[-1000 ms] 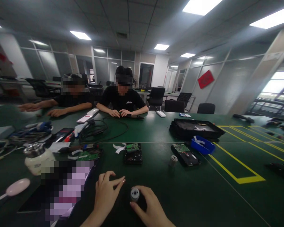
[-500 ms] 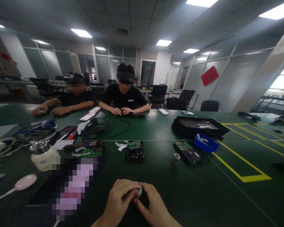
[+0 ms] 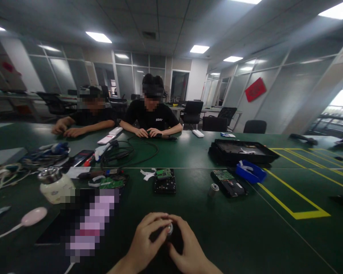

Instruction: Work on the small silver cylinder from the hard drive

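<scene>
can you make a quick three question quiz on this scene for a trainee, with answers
1. True or false: the metal cylinder stands untouched, well away from the left hand and right hand.
2. What colour is the small tray beside the large black tray? a) red b) blue c) yellow
3. Fill in: a second cylinder stands farther off on the table, to the ____ of both hands.

Key: 1 false; 2 b; 3 right.

Metal cylinder (image 3: 170, 228) mostly hidden by the hands (image 3: 147, 234), its base out of sight
</scene>
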A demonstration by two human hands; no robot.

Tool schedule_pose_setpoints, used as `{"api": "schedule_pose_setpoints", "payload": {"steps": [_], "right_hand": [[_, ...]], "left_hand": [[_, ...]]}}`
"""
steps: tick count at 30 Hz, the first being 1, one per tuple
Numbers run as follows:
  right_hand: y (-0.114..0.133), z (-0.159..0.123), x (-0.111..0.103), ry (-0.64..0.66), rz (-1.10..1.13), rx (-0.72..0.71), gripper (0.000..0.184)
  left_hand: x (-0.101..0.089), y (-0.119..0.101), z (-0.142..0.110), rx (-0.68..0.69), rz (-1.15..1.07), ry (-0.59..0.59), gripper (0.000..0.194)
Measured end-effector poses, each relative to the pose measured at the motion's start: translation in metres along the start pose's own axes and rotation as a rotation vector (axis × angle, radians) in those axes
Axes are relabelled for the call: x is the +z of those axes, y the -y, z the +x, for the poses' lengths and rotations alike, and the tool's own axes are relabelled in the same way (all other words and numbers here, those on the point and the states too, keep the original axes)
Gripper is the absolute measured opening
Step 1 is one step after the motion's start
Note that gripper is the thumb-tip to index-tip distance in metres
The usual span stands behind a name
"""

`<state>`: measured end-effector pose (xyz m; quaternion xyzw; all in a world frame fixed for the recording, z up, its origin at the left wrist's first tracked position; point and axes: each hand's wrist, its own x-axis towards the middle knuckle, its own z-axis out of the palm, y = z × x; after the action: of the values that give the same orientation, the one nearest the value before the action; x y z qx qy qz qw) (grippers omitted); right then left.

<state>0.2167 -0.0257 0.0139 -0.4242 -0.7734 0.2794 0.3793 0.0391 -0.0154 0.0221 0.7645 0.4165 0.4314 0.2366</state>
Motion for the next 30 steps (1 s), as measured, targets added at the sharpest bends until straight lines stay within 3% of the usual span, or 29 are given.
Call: {"api": "schedule_pose_setpoints", "payload": {"steps": [2, 4, 6, 9, 13, 17, 20, 24, 30], "right_hand": [[0.003, 0.002, -0.005, -0.075, 0.054, -0.023, 0.058], [0.009, 0.007, -0.011, -0.132, 0.062, -0.05, 0.047], [0.016, 0.013, -0.017, -0.117, 0.019, -0.071, 0.032], [0.022, 0.021, -0.02, -0.056, -0.072, -0.086, 0.016], [0.023, 0.026, -0.018, -0.06, -0.11, -0.048, 0.012], [0.027, 0.031, -0.021, -0.048, -0.056, 0.046, 0.009], [0.025, 0.038, -0.03, -0.12, 0.003, 0.073, 0.005], [0.003, 0.047, -0.044, -0.214, 0.015, 0.114, 0.012], [-0.037, 0.039, -0.047, -0.149, -0.089, 0.167, 0.009]], "left_hand": [[0.001, 0.003, -0.003, -0.035, -0.03, 0.027, 0.038], [0.004, 0.008, -0.005, -0.088, -0.041, 0.035, 0.057], [0.006, 0.012, -0.007, -0.142, -0.03, 0.032, 0.064], [0.008, 0.012, -0.005, -0.162, -0.004, 0.061, 0.049], [0.006, 0.005, -0.001, -0.153, 0.012, 0.108, 0.023], [0.004, 0.002, 0.0, -0.177, 0.017, 0.114, 0.027], [0.003, 0.001, 0.001, -0.187, 0.019, 0.125, 0.029], [0.003, 0.001, 0.003, -0.187, 0.006, 0.13, 0.03], [0.002, -0.001, 0.003, -0.202, -0.022, 0.118, 0.028]]}}
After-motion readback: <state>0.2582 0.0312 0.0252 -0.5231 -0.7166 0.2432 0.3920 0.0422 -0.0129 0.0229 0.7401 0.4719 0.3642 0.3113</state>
